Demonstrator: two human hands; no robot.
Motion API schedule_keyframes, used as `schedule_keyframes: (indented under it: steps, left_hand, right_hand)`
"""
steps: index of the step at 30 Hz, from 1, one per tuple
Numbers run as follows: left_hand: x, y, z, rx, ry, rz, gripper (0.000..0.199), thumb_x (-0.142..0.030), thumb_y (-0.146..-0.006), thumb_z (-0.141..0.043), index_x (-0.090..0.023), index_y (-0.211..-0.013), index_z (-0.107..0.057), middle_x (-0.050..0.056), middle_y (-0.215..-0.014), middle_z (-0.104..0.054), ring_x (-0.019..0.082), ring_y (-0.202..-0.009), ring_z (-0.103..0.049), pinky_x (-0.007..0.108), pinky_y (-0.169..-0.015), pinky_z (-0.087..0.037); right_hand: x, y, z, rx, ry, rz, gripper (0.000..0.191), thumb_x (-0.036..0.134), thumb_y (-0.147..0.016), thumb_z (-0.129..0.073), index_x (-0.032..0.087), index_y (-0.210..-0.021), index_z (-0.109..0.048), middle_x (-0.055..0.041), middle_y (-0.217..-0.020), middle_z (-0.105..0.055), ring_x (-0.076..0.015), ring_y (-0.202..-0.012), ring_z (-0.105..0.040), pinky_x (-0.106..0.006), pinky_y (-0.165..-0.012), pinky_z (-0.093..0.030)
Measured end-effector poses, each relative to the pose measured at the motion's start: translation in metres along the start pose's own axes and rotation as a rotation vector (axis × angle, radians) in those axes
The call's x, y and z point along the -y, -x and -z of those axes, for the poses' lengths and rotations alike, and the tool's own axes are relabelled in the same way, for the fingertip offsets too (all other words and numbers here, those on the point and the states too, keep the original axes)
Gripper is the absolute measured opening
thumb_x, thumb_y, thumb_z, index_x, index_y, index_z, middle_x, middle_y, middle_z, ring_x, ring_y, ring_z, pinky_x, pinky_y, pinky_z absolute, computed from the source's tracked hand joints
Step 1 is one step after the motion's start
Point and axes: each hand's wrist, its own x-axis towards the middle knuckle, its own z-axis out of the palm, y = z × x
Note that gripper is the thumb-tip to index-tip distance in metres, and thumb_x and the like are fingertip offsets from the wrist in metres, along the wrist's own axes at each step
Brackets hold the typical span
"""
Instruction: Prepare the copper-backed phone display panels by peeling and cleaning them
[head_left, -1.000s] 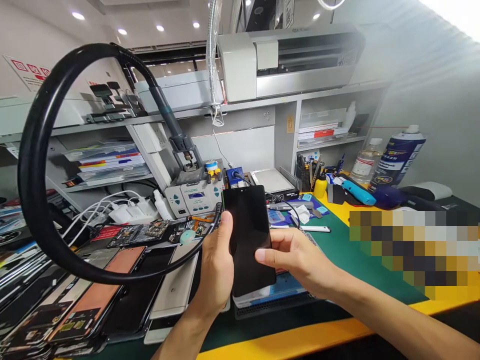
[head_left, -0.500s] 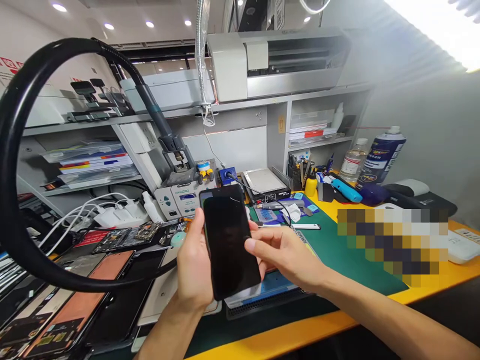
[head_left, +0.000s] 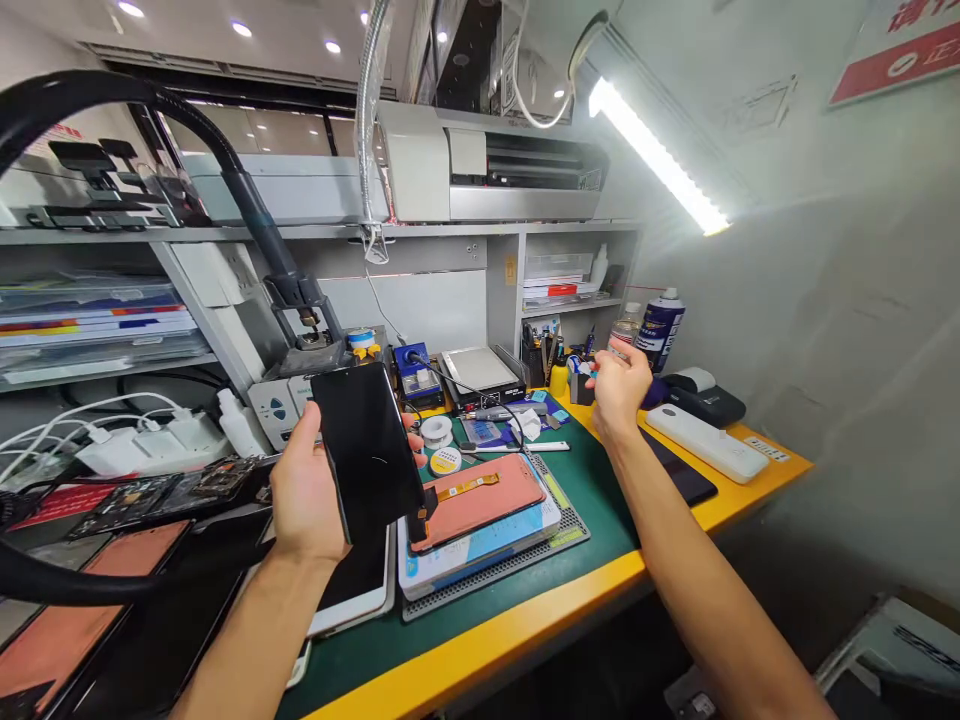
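My left hand [head_left: 306, 490] is wrapped round a smartphone [head_left: 367, 450], holding it tilted up with its dark screen facing me. Away from the phone, my right hand [head_left: 621, 390] is raised at the back right with curled fingers. What it holds, if anything, is hidden. It appears in front of a clear bottle [head_left: 625, 325] and beside a yellow bottle [head_left: 559, 378]; whether it touches anything there I cannot tell. Below the phone, a phone screen part with an orange back [head_left: 487, 505] and a ribbon cable [head_left: 469, 486] lies on a blue and white box [head_left: 480, 560].
Several phones and orange-backed panels [head_left: 97, 590] crowd the left side under a black flexible arm [head_left: 187, 120]. A solder spool [head_left: 436, 432], a white-handled tool [head_left: 551, 447] and a flat-topped device [head_left: 480, 370] stand behind. A spray can [head_left: 661, 330] stands by the wall.
My right hand has left the phone and moved right and back. The phone stays in my left hand, which appears further left. The view has turned right, showing the orange-backed part.
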Motion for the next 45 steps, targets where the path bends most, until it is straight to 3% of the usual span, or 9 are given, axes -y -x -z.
schedule_keyframes:
  steps: [2, 5, 10, 19, 28, 33, 38, 41, 45]
  left_hand:
    - [-0.001, 0.003, -0.002, 0.013, -0.022, 0.005, 0.058, -0.052, -0.098, -0.033, -0.01, -0.114, -0.07, 0.014, -0.082, -0.077, 0.026, -0.072, -0.072, 0.038, -0.067, -0.061]
    - [-0.004, 0.005, -0.003, 0.035, -0.043, -0.002, 0.06, -0.052, -0.097, -0.035, -0.006, -0.108, -0.072, 0.017, -0.082, -0.077, 0.028, -0.065, -0.072, 0.04, -0.06, -0.061]
    - [-0.005, 0.006, -0.002, 0.001, -0.077, -0.04, 0.058, -0.053, -0.094, -0.04, -0.005, -0.105, -0.072, 0.02, -0.081, -0.078, 0.034, -0.066, -0.075, 0.046, -0.061, -0.062]
    - [-0.006, 0.007, 0.0, 0.048, -0.091, -0.051, 0.06, -0.053, -0.095, -0.04, -0.005, -0.103, -0.074, 0.023, -0.088, -0.078, 0.037, -0.072, -0.076, 0.049, -0.064, -0.063]
    - [-0.005, 0.005, 0.002, 0.018, -0.065, -0.087, 0.058, -0.05, -0.095, -0.041, -0.004, -0.119, -0.068, 0.022, -0.091, -0.079, 0.036, -0.073, -0.076, 0.052, -0.066, -0.064]
    - [-0.005, 0.009, -0.004, -0.011, -0.12, -0.09, 0.069, -0.053, -0.094, -0.038, -0.001, -0.135, -0.057, 0.02, -0.085, -0.079, 0.033, -0.068, -0.075, 0.047, -0.062, -0.063]
    - [-0.009, 0.011, -0.004, 0.012, -0.058, -0.099, 0.066, -0.051, -0.096, -0.035, -0.002, -0.133, -0.059, 0.019, -0.088, -0.078, 0.031, -0.074, -0.075, 0.046, -0.071, -0.063]
    - [-0.011, 0.007, 0.0, 0.022, -0.016, -0.131, 0.066, -0.052, -0.097, -0.034, -0.001, -0.132, -0.06, 0.019, -0.088, -0.078, 0.031, -0.075, -0.074, 0.048, -0.073, -0.063]
    - [-0.009, 0.003, 0.003, 0.061, -0.025, -0.214, 0.066, -0.054, -0.095, -0.038, -0.003, -0.132, -0.06, 0.018, -0.088, -0.078, 0.032, -0.07, -0.073, 0.047, -0.064, -0.063]
  right_hand:
    - [-0.005, -0.019, 0.01, -0.095, 0.093, -0.045, 0.035, 0.031, -0.103, -0.056, 0.017, -0.134, -0.052, -0.0101, -0.121, -0.062, -0.0163, -0.087, -0.066, -0.028, -0.067, -0.058]
    - [-0.009, -0.041, 0.025, -0.093, 0.241, -0.112, 0.035, 0.035, -0.102, -0.059, 0.017, -0.132, -0.056, -0.01, -0.124, -0.062, -0.0202, -0.096, -0.066, -0.036, -0.078, -0.06]
    - [-0.012, -0.068, 0.03, 0.11, 0.54, -0.146, 0.032, 0.036, -0.1, -0.062, 0.016, -0.126, -0.061, -0.0094, -0.122, -0.064, -0.0217, -0.099, -0.067, -0.039, -0.084, -0.059]
    - [-0.008, -0.091, 0.011, 0.419, 1.089, -0.063, 0.035, 0.034, -0.097, -0.067, 0.012, -0.124, -0.062, -0.0127, -0.123, -0.063, -0.0241, -0.105, -0.066, -0.041, -0.089, -0.058]
    - [-0.013, -0.088, 0.008, 0.643, 1.312, -0.026, 0.033, 0.035, -0.098, -0.065, 0.011, -0.121, -0.063, -0.0113, -0.118, -0.065, -0.022, -0.099, -0.067, -0.039, -0.085, -0.059]
    - [-0.018, -0.074, 0.001, 0.66, 1.395, 0.042, 0.034, 0.036, -0.098, -0.065, 0.014, -0.124, -0.062, -0.011, -0.124, -0.063, -0.0238, -0.105, -0.065, -0.043, -0.09, -0.057]
    - [-0.013, -0.06, -0.009, 0.666, 1.415, 0.116, 0.037, 0.035, -0.098, -0.065, 0.014, -0.128, -0.06, -0.0129, -0.129, -0.06, -0.0256, -0.111, -0.063, -0.045, -0.093, -0.056]
    - [-0.005, -0.055, -0.01, 0.792, 1.38, 0.123, 0.035, 0.035, -0.098, -0.065, 0.013, -0.125, -0.061, -0.0121, -0.123, -0.063, -0.0237, -0.105, -0.066, -0.042, -0.088, -0.058]
    - [0.006, -0.04, -0.008, 1.08, 1.287, 0.095, 0.03, 0.036, -0.099, -0.063, 0.014, -0.118, -0.064, -0.0084, -0.114, -0.066, -0.0204, -0.095, -0.067, -0.038, -0.082, -0.059]
